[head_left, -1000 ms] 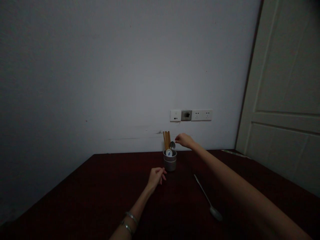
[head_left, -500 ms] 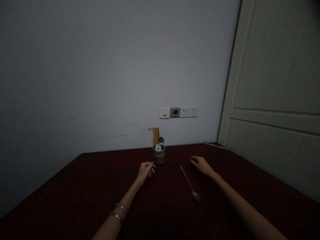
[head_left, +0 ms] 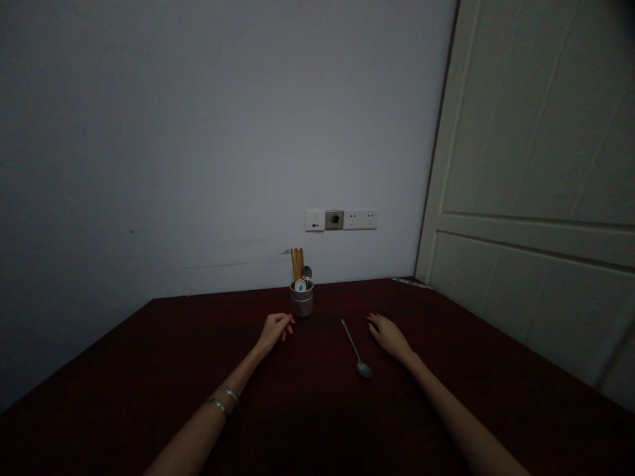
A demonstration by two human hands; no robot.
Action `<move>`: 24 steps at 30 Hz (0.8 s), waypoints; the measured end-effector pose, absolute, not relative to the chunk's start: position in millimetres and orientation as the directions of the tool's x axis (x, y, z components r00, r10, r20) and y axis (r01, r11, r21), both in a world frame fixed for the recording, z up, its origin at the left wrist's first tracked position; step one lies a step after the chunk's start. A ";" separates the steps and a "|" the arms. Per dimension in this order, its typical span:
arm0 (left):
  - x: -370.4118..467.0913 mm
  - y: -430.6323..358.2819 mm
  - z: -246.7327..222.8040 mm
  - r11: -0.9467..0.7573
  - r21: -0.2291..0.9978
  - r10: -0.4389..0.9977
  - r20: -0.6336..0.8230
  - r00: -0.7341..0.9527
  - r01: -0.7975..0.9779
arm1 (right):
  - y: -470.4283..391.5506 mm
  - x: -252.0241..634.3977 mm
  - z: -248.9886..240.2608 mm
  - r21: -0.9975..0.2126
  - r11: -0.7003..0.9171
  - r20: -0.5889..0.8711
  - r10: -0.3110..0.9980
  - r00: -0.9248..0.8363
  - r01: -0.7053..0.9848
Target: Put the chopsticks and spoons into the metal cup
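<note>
Utensil cup between two resting hands, spoon on the table
The cup holds upright chopsticks, a metal spoon and a white, blue-marked piece. The left hand, fingers curled, lies near it; the right hand lies palm-down, fingers loosely spread, beside the spoon.

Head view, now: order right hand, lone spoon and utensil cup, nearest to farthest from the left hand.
1. Utensil cup, just beyond the left hand.
2. Lone spoon, right of the cup.
3. Right hand, right of the spoon.
</note>
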State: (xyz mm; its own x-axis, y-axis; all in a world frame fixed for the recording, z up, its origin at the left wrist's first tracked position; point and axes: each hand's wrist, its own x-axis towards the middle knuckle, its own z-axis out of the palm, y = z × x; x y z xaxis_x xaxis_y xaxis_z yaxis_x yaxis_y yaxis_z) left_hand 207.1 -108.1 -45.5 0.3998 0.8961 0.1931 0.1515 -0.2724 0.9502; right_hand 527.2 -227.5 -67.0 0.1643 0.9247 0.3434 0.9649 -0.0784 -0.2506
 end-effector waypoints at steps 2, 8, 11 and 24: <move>206.6 -106.1 -44.9 -0.272 0.951 0.894 0.191 0.405 0.150 | -228.5 525.6 -64.9 -0.245 -0.085 0.349 0.921 0.170 0.966; 217.6 -112.2 -26.4 -0.226 0.968 0.892 0.162 0.421 0.106 | -230.9 522.8 -61.9 -0.229 -0.085 0.359 0.919 0.165 0.970; 239.5 -126.7 -12.5 -0.329 0.920 0.803 0.155 0.575 0.212 | -232.2 522.0 -60.8 -0.232 -0.093 0.364 0.915 0.175 0.968; 312.2 -187.6 -9.2 -0.983 0.106 0.171 0.212 0.962 0.152 | -230.3 523.4 -62.0 -0.250 -0.094 0.379 0.907 0.186 0.964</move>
State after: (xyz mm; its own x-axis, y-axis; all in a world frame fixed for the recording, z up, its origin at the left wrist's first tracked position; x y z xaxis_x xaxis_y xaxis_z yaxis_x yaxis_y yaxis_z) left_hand 312.2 -187.6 -9.2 0.9620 0.1714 0.2125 0.1517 -0.9827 0.1060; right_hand 523.4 -230.3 -62.0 0.1861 0.9067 0.3786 0.9637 -0.0935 -0.2499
